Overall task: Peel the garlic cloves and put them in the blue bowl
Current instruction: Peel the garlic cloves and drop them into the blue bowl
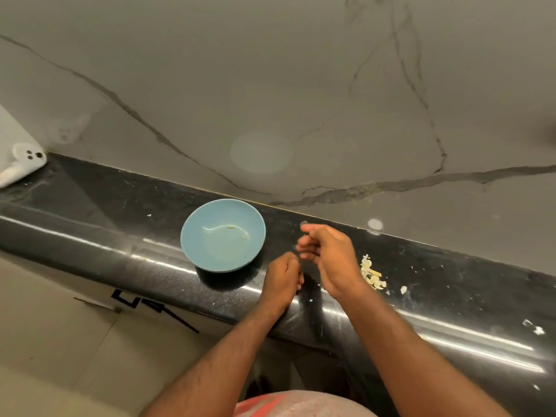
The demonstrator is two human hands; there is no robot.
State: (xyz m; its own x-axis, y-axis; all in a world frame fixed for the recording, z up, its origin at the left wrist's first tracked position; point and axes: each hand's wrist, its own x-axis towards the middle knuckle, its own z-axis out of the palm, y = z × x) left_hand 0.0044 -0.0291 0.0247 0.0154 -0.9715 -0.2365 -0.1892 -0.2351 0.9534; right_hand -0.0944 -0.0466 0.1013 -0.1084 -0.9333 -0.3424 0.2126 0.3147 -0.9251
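The blue bowl (223,235) stands on the black counter and holds a little liquid and a small speck. Just right of it, my left hand (282,276) is curled into a fist with its back to the camera, so the garlic clove inside the curled fingers is hidden. My right hand (326,254) hovers close above and to the right of it. Its fingers are loosely bent and blurred, and nothing shows between them. A small heap of pale garlic peel (372,273) lies on the counter right of my right hand.
The black counter (120,212) is narrow and runs along a grey marbled wall (301,100). A white phone (22,164) leans in the far left corner. White peel scraps (534,328) dot the counter's right end. The floor drops off below the rounded front edge.
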